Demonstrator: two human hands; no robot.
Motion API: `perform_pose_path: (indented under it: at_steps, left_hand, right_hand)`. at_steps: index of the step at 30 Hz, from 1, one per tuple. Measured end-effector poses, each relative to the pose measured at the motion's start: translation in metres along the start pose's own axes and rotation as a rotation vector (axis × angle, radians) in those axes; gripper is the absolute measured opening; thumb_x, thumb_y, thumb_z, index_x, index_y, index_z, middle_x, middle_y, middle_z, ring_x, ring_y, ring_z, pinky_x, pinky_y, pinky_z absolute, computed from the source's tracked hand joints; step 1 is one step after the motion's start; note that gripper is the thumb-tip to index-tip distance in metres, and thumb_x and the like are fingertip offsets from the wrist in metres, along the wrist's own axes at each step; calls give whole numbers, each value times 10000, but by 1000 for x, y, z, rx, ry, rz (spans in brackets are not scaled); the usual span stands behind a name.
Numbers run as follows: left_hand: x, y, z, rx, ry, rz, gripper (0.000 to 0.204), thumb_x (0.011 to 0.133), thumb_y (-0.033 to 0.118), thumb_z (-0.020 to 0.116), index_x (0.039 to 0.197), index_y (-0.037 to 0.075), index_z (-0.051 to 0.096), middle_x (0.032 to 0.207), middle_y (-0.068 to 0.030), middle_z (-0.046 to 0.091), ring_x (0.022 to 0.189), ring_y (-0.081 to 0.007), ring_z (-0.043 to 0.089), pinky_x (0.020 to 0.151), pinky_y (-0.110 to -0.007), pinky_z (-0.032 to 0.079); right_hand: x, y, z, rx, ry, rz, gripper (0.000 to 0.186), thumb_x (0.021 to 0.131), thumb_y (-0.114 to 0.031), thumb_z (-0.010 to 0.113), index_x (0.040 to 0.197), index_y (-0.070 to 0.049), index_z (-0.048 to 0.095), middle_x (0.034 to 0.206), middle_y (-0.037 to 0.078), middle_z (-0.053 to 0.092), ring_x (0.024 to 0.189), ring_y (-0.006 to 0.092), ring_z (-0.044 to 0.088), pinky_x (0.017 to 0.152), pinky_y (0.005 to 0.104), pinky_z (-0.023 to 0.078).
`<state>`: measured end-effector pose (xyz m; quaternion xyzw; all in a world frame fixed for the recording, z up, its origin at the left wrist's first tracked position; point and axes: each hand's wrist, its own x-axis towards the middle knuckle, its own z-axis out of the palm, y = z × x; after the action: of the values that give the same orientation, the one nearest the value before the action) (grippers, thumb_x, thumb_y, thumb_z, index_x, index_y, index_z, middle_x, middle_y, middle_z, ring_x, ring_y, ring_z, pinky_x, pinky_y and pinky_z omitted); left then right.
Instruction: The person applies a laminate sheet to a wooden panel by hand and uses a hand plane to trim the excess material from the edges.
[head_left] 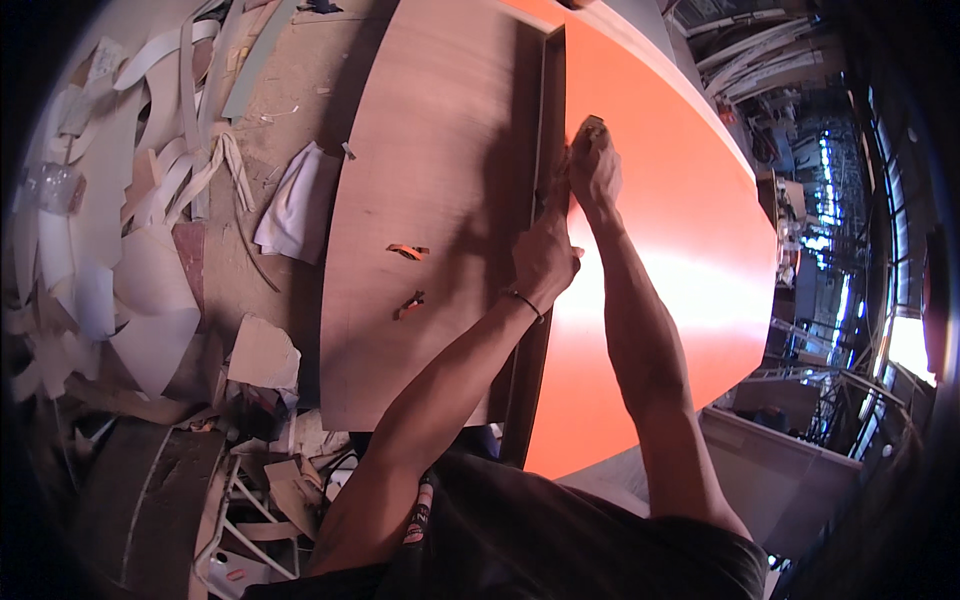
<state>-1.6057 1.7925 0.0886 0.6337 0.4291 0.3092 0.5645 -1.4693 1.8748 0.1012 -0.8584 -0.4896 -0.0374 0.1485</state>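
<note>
A glossy orange panel (690,270) lies in front of me, its left edge running beside a dark raised strip (553,110). My right hand (597,175) is closed at that edge, well forward. Out of its top pokes a small tool with a pale end (593,124), mostly hidden by the fingers, so its kind is unclear. Nearer to me, my left hand (547,258) rests along the same edge, fingers stretched forward and somewhat blurred, thumb apart. On the left lies a brown wooden board (400,170) with two small orange-and-dark scraps (408,252) on it.
Offcuts and curled strips (150,260) are heaped on the floor at the left. A white cloth (298,205) lies beside the board. Near my left arm is a light metal frame (232,510). Stacked material (770,60) and a pale box-like piece (780,465) stand at the right.
</note>
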Motion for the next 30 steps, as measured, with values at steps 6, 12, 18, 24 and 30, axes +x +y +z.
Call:
perform_pose_path:
  at_steps: [6,12,18,24,30]
  left_hand:
    - [18,-10,1,-8,-26,4,983,780,-6,737,1586,114,187,995,-236,714,895,-444,698,769,-530,570]
    - [19,-1,-8,47,-59,-44,939,792,-14,717,1574,157,226,1015,-231,714,911,-443,700,801,-532,569]
    - [13,-1,-5,71,-22,-2,966,792,21,755,1581,169,219,1077,-237,706,942,-451,695,824,-537,568]
    - [12,-11,1,24,-15,-24,963,790,32,765,1574,165,223,1093,-237,702,938,-475,687,831,-551,563]
    - [10,-6,-1,-12,-43,5,933,782,33,771,1556,146,263,1169,-237,683,1013,-458,673,869,-533,551]
  right_hand:
    - [10,-13,9,10,25,34,341,1070,-384,359,1059,-99,546,867,212,715,847,441,693,706,554,522]
    - [24,-1,13,-19,-15,-56,346,1064,-381,362,1053,-93,555,901,226,709,892,458,681,745,571,513]
    - [23,5,11,68,-54,-5,365,1068,-393,341,1053,-100,559,900,223,708,907,466,673,783,582,502]
    - [11,-4,13,8,-25,10,357,1058,-395,362,1068,-105,571,921,220,719,893,456,692,756,574,522]
    - [20,4,8,-19,-61,-8,294,1031,-377,414,1024,-141,590,930,194,726,890,444,696,755,568,529]
